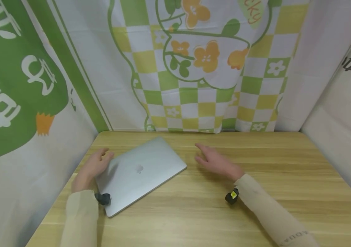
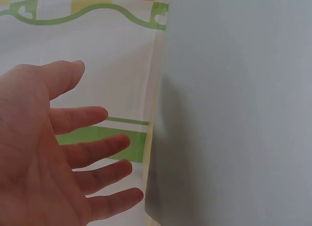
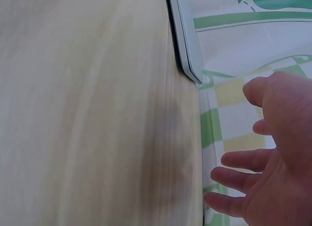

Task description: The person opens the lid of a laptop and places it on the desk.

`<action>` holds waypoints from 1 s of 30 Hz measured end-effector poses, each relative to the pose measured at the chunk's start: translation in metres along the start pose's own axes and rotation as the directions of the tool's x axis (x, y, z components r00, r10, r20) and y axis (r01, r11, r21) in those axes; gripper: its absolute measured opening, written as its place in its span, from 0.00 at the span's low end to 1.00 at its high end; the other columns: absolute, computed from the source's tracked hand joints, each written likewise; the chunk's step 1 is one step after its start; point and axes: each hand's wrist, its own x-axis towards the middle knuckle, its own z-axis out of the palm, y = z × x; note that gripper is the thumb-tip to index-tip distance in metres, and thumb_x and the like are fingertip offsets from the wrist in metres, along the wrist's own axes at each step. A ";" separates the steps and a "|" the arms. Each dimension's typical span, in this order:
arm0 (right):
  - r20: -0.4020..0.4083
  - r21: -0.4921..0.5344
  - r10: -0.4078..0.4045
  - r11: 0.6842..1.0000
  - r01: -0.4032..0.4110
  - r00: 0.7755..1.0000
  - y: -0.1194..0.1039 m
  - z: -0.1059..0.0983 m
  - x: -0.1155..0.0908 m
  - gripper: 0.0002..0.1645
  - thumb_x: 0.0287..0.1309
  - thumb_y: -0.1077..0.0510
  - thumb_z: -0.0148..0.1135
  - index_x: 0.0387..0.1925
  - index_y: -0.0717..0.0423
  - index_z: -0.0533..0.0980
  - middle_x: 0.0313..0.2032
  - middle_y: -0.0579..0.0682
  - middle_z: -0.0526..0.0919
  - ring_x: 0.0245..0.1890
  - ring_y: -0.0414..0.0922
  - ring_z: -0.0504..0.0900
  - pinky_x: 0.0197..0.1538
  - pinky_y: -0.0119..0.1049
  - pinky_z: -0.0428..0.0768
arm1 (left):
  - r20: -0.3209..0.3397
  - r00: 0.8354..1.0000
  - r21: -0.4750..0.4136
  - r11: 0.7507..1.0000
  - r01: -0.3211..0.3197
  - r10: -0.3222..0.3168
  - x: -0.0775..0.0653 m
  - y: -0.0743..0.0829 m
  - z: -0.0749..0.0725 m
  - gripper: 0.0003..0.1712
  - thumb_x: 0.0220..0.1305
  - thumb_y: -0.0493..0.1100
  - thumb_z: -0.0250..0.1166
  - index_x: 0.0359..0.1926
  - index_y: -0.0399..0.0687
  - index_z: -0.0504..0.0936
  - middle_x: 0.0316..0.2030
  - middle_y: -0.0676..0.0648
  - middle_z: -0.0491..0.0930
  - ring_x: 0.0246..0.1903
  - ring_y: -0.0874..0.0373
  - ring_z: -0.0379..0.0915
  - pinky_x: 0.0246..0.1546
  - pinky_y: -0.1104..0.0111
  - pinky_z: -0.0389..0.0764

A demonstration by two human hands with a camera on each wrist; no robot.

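Note:
A closed silver laptop (image 1: 146, 175) lies at an angle on the wooden table, its lid with an apple logo facing up. My left hand (image 1: 96, 164) is over the laptop's left edge, holding nothing. In the left wrist view the fingers of that left hand (image 2: 63, 148) are spread and relaxed beside the grey lid (image 2: 234, 109). To the right of the laptop, my right hand (image 1: 214, 162) hovers with its fingers extended toward the far side. The right wrist view shows the right hand (image 3: 273, 157) bare, apart from the laptop's corner (image 3: 187, 55).
The wooden table (image 1: 271, 164) reaches back to a white curtain (image 1: 194, 103) with green and yellow checks. Printed cloth walls (image 1: 55, 164) stand at left and right. A small black camera (image 1: 231, 196) is strapped at the right wrist, another (image 1: 102, 198) at the left.

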 end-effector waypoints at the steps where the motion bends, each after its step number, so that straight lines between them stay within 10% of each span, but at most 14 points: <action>1: 0.002 -0.002 -0.001 1.000 0.001 1.000 -0.001 0.002 0.001 0.38 0.73 0.47 0.49 0.74 0.64 0.54 0.71 0.64 0.64 0.70 0.59 0.65 0.73 0.53 0.63 | -0.003 1.000 0.006 1.000 0.003 -0.003 -0.001 0.000 0.001 0.43 0.76 0.62 0.40 0.73 0.30 0.53 0.67 0.21 0.58 0.65 0.25 0.58 0.63 0.37 0.65; 30: 0.012 0.094 0.161 0.982 -0.162 0.987 -0.040 0.037 0.017 0.36 0.71 0.46 0.50 0.74 0.55 0.58 0.66 0.65 0.70 0.66 0.58 0.70 0.68 0.53 0.70 | -0.043 0.989 0.044 0.989 0.141 -0.139 -0.008 -0.017 -0.005 0.39 0.76 0.60 0.40 0.65 0.26 0.63 0.60 0.22 0.69 0.58 0.29 0.69 0.56 0.43 0.73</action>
